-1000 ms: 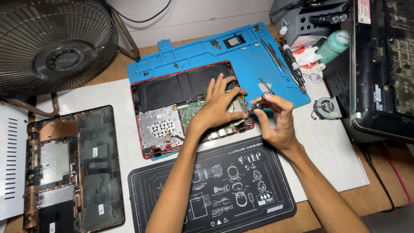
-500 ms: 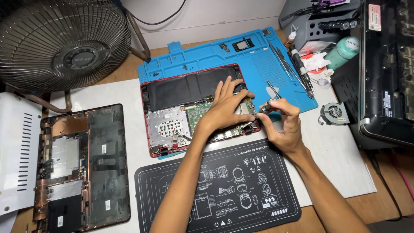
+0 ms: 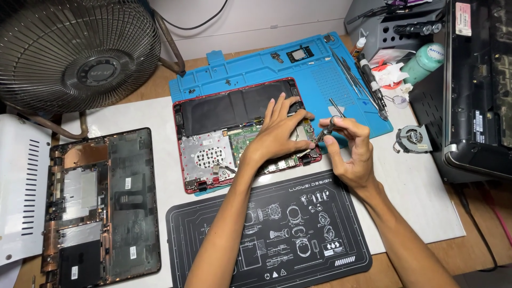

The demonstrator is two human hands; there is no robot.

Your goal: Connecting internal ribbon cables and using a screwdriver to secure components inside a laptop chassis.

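Laptop, red-framed, back cover off, lying on blue repair mat at desk centre. Left hand flat on exposed green board, fingers spread wide, holding nothing. Right hand just right of laptop's edge, fingers pinched narrow on slim screwdriver, tip angled down toward laptop's right corner. Black printed mat near, below laptop. Second opened chassis well apart at left. Small cooling fan right of mat. Desk fan top left.

fan cut off at top, screwdriver tip hidden
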